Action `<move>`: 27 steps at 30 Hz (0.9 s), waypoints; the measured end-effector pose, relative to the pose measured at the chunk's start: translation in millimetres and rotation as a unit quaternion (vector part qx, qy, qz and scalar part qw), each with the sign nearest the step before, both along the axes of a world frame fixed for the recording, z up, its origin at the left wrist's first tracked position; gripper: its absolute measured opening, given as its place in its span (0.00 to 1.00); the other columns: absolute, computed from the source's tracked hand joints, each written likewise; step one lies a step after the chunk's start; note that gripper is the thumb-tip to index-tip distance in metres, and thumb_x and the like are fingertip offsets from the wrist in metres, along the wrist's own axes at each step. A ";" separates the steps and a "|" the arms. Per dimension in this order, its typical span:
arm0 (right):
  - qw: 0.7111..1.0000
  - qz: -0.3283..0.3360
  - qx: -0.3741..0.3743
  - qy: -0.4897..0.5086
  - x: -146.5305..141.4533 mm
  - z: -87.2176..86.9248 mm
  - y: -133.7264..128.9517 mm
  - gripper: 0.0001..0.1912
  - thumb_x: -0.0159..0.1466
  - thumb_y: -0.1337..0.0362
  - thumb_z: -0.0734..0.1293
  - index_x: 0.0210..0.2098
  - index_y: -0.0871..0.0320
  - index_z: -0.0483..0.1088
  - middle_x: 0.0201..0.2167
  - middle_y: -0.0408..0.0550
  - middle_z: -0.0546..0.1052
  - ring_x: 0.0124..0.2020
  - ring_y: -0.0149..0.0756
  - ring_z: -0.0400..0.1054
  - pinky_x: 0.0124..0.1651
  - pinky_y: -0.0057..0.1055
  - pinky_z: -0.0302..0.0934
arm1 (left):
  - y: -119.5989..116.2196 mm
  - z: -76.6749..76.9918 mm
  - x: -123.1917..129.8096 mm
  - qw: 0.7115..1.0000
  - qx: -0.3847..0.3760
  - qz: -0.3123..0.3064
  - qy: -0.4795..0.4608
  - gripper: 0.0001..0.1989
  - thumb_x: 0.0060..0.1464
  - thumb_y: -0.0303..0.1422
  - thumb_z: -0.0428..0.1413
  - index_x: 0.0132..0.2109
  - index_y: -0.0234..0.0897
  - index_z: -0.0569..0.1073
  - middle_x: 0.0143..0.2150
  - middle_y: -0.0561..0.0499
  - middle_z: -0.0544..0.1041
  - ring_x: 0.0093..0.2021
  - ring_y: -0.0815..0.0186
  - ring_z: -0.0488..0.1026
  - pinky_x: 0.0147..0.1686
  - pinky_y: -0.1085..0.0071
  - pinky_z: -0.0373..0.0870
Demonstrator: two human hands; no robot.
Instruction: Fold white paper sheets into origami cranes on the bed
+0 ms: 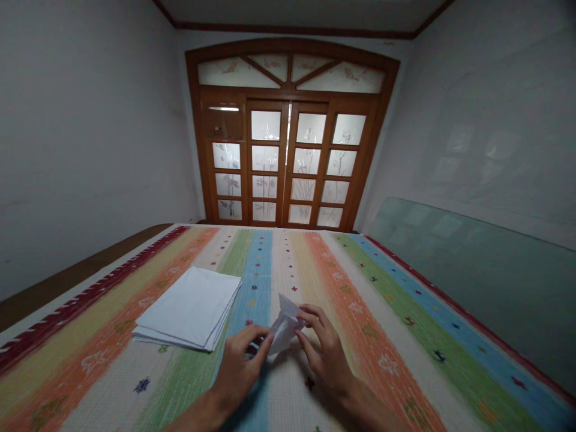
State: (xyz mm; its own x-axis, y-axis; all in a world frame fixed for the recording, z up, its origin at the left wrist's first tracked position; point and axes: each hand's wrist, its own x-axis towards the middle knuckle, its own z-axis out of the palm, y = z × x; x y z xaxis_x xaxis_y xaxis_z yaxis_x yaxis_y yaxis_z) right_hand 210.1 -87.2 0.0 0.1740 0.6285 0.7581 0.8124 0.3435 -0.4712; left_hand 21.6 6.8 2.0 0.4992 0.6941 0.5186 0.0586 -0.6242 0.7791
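At lower centre, the left hand (pixel 238 363) and right hand (pixel 332 359) pinch folded paper (pixel 282 337) between nearly closed fingers (pixel 313 317), a paper stack (pixel 189 307) lying lower left.

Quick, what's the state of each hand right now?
Left hand: closed, pinching the small folded white paper shape.
Right hand: closed, holding its right side.

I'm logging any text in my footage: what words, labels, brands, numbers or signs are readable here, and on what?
None can be read.
Folded paper: no writing that I can make out.
Paper stack: no writing visible on top.
Cloth: stripes and small motifs, no readable letters.
Panes: plant-like drawings; any smaller marks are too faint to read.
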 end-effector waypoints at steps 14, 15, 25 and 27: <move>0.997 0.069 0.004 0.026 -6.9 6.9 -5.9 0.11 0.63 0.72 0.68 0.44 0.54 0.70 0.47 0.53 0.75 0.48 0.44 0.74 0.48 0.37 0.72 | -6.6 9.1 -3.1 0.999 0.007 -0.031 0.012 0.07 0.61 0.36 0.58 0.34 0.39 0.76 0.31 0.51 0.78 0.31 0.65 0.78 0.26 0.77 0.73; 0.997 0.069 0.008 0.020 -6.9 6.2 -6.0 0.11 0.64 0.72 0.68 0.44 0.54 0.70 0.46 0.53 0.75 0.48 0.45 0.74 0.49 0.38 0.72 | -6.7 9.8 -3.7 0.999 0.006 -0.042 0.011 0.07 0.61 0.36 0.57 0.35 0.39 0.76 0.32 0.51 0.78 0.32 0.65 0.78 0.27 0.77 0.73; 0.993 0.077 0.055 -0.066 -5.6 3.6 -6.5 0.18 0.64 0.74 0.64 0.51 0.53 0.67 0.44 0.54 0.74 0.44 0.45 0.74 0.44 0.40 0.74 | -3.3 7.5 -7.9 0.994 0.029 -0.103 0.019 0.09 0.64 0.38 0.55 0.48 0.40 0.74 0.44 0.45 0.77 0.45 0.58 0.76 0.43 0.66 0.77; 0.990 0.092 0.052 -0.090 -5.0 2.6 -6.4 0.19 0.64 0.74 0.64 0.53 0.53 0.65 0.45 0.55 0.73 0.45 0.46 0.73 0.45 0.41 0.75 | -1.9 7.1 -8.6 0.991 0.048 -0.118 0.032 0.12 0.65 0.37 0.54 0.52 0.40 0.73 0.45 0.44 0.77 0.46 0.57 0.76 0.45 0.64 0.76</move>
State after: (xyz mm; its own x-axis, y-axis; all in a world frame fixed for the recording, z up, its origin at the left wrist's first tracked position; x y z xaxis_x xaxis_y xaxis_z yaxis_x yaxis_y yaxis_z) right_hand 205.1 -93.6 2.6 -0.0790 0.5546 0.8284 0.7991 0.5320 -0.2800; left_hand 13.0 4.9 9.1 0.6761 0.5037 0.5377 -0.0498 -0.6969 0.7154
